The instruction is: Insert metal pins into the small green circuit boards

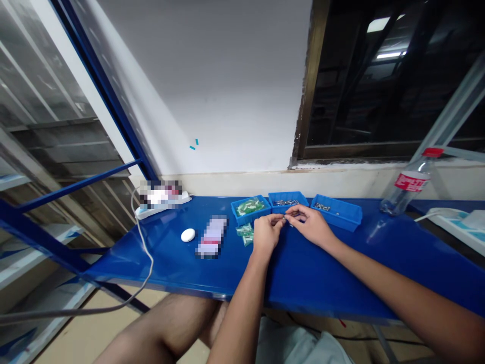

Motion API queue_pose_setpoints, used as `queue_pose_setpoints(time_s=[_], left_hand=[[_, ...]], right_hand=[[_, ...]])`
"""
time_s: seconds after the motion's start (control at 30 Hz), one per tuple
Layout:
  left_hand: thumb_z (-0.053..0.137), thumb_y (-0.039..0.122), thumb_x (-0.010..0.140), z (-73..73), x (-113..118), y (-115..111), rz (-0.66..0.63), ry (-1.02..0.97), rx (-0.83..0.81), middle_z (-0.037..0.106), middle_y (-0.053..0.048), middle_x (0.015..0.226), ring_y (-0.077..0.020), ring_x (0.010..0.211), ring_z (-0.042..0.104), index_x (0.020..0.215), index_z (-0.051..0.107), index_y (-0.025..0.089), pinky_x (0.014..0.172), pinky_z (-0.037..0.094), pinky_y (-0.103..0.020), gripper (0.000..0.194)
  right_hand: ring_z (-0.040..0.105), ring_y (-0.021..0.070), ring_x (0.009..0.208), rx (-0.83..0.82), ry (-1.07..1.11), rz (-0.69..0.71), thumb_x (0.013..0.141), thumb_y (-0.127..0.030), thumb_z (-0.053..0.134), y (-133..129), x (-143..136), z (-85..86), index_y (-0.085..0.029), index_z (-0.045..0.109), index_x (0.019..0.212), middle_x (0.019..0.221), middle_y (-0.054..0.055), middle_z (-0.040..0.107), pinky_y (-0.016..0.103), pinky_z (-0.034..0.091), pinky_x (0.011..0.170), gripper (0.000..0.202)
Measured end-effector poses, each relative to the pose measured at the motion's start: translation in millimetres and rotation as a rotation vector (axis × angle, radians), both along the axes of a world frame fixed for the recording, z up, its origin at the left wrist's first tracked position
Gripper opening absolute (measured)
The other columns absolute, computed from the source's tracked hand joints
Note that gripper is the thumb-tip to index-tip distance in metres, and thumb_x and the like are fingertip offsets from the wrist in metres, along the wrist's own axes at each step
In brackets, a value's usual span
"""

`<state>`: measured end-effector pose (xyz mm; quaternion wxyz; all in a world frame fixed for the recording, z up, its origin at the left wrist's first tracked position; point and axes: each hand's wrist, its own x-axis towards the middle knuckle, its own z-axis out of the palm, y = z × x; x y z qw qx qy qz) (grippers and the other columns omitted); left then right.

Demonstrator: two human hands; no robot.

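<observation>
My left hand (266,232) and my right hand (308,224) meet over the blue table, in front of the blue bins. The fingertips of both are pinched together around a small metal piece (285,218), mostly hidden by the fingers. Behind my hands, the middle blue bin (286,195) holds several small metal parts. The left blue bin (237,216) contains green-and-white packets, and the right blue bin (343,220) has small metal pieces at its left end. More green packets (245,233) lie on the table just left of my left hand.
On the blue table (170,263) lie a white oval object (188,235) and a blurred-out phone-like rectangle (212,236). A power strip (164,206) with a cable is at the back left. A clear bottle (410,182) and another power strip (454,227) are on the right.
</observation>
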<state>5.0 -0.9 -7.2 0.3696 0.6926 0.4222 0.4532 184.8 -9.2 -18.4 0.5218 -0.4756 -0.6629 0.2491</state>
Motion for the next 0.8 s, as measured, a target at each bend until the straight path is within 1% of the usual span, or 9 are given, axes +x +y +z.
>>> queue_pose_setpoints(time_s=[0.13,0.23,0.33,0.43,0.5,0.57,0.63,0.7,0.8], left_hand=[[0.071,0.007,0.087,1.4,0.1,-0.6,0.038,0.033,0.018,0.083,-0.007,0.097,-0.0207,0.087,0.080,0.098,0.080,0.018,0.084,0.064,-0.031,0.018],[0.069,0.003,0.086,-0.6,0.4,1.4,0.034,0.001,0.004,0.082,-0.006,0.095,-0.0186,0.086,0.080,0.098,0.079,0.018,0.084,0.064,-0.030,0.022],[0.067,0.000,0.085,-2.5,0.9,3.2,0.015,-0.046,0.003,0.082,-0.005,0.094,-0.0169,0.086,0.079,0.097,0.077,0.017,0.084,0.063,-0.028,0.023],[0.066,0.001,0.085,-1.5,1.3,2.6,-0.014,-0.110,-0.009,0.082,-0.006,0.094,-0.0167,0.087,0.079,0.098,0.076,0.016,0.084,0.062,-0.027,0.023],[0.069,0.007,0.087,0.7,1.2,0.8,-0.019,-0.142,-0.024,0.082,-0.007,0.094,-0.0178,0.088,0.079,0.099,0.076,0.016,0.082,0.062,-0.026,0.017],[0.071,0.018,0.089,3.3,0.7,-1.6,0.017,-0.131,-0.018,0.082,-0.007,0.093,-0.0191,0.086,0.079,0.098,0.077,0.017,0.079,0.061,-0.027,0.011],[0.070,0.031,0.092,5.4,-0.1,-4.1,0.052,-0.089,0.000,0.082,-0.007,0.091,-0.0205,0.084,0.078,0.096,0.079,0.018,0.077,0.061,-0.027,0.016],[0.069,0.042,0.093,6.6,-0.8,-6.0,0.040,-0.049,0.007,0.082,-0.007,0.090,-0.0222,0.084,0.078,0.095,0.081,0.019,0.076,0.061,-0.029,0.026],[0.070,0.045,0.093,6.5,-1.2,-7.0,-0.008,-0.019,-0.002,0.082,-0.007,0.090,-0.0239,0.085,0.079,0.097,0.082,0.019,0.078,0.061,-0.030,0.029]], right_hand=[[0.073,0.0240,0.088,-0.029,0.060,0.035,0.086,-0.040,0.075,3.1,1.0,-4.4,-0.021,0.071,0.100,0.095,0.008,0.075,0.040,0.062,0.083,0.023],[0.073,0.0230,0.090,-0.041,0.079,0.062,0.085,-0.037,0.076,5.0,1.9,-7.3,-0.020,0.070,0.102,0.097,0.008,0.075,0.039,0.062,0.084,0.025],[0.072,0.0219,0.092,-0.035,0.057,0.082,0.085,-0.033,0.073,5.7,2.0,-8.9,-0.020,0.070,0.104,0.099,0.008,0.074,0.037,0.061,0.085,0.023],[0.070,0.0205,0.088,-0.009,-0.021,0.072,0.085,-0.030,0.070,4.7,1.9,-7.3,-0.021,0.071,0.106,0.097,0.007,0.073,0.034,0.061,0.079,0.022],[0.068,0.0197,0.083,0.031,-0.105,0.042,0.086,-0.029,0.068,3.5,2.2,-4.6,-0.021,0.073,0.104,0.094,0.006,0.071,0.034,0.060,0.074,0.020],[0.067,0.0195,0.079,0.076,-0.165,0.001,0.087,-0.028,0.067,2.4,2.7,-2.0,-0.022,0.075,0.101,0.092,0.006,0.070,0.035,0.060,0.073,0.017],[0.067,0.0202,0.079,0.092,-0.144,-0.026,0.087,-0.029,0.067,1.7,3.0,-0.3,-0.022,0.075,0.100,0.091,0.006,0.070,0.036,0.060,0.073,0.017],[0.069,0.0213,0.082,0.075,-0.062,-0.017,0.086,-0.030,0.068,1.0,2.6,0.7,-0.022,0.074,0.101,0.093,0.006,0.072,0.036,0.062,0.075,0.018],[0.072,0.0226,0.087,0.063,-0.014,0.042,0.086,-0.027,0.068,-1.0,0.5,2.9,-0.022,0.072,0.101,0.100,0.007,0.073,0.038,0.063,0.081,0.016]])
